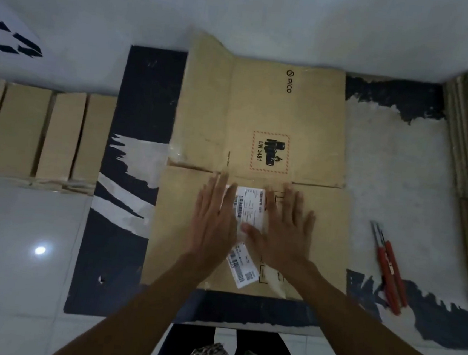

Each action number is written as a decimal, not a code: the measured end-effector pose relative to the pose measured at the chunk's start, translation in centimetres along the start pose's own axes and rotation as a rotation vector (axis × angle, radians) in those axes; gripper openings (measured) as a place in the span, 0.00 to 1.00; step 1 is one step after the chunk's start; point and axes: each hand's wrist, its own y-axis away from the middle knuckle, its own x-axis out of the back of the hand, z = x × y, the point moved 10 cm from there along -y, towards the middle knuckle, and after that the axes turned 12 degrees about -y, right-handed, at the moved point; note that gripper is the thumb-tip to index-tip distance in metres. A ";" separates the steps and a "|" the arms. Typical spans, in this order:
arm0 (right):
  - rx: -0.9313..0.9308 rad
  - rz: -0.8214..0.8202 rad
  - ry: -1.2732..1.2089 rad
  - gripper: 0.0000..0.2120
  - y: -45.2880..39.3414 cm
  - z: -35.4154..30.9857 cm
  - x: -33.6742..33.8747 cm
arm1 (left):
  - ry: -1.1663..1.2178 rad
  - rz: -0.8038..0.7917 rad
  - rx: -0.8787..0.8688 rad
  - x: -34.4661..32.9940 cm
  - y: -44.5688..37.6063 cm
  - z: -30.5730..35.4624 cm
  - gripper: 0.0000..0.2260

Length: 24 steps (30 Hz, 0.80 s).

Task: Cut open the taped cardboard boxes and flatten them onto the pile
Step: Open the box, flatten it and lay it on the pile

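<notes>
A flattened brown cardboard box [287, 116] printed with "PICO" and a UN 3481 battery mark lies on a dark worn mat in the middle of the floor. My left hand [214, 218] and my right hand [285, 231] press flat on its near panel, fingers straight, either side of a white shipping label [248, 206]. A second white label [241, 265] shows between my wrists. Red-handled cutters [389, 274] lie on the mat to the right, apart from both hands.
Several brown cardboard boxes [43, 130] stand in a row at the left. A pile of flattened cardboard [467, 171] lies along the right edge. The dark mat [134, 127] rests on white floor tiles, its surface torn in patches.
</notes>
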 end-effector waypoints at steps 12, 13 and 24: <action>-0.007 0.265 0.014 0.35 2.1 0.2 -1.3 | -0.206 -0.111 -0.061 -4.7 2.9 -0.9 0.26; -0.001 0.260 0.018 0.35 2.0 0.2 -1.4 | -0.209 -0.098 -0.032 -4.8 3.1 -0.9 0.25; 0.053 0.207 0.108 0.37 2.1 0.4 -1.9 | -0.180 -0.144 0.181 -5.9 4.4 -0.3 0.28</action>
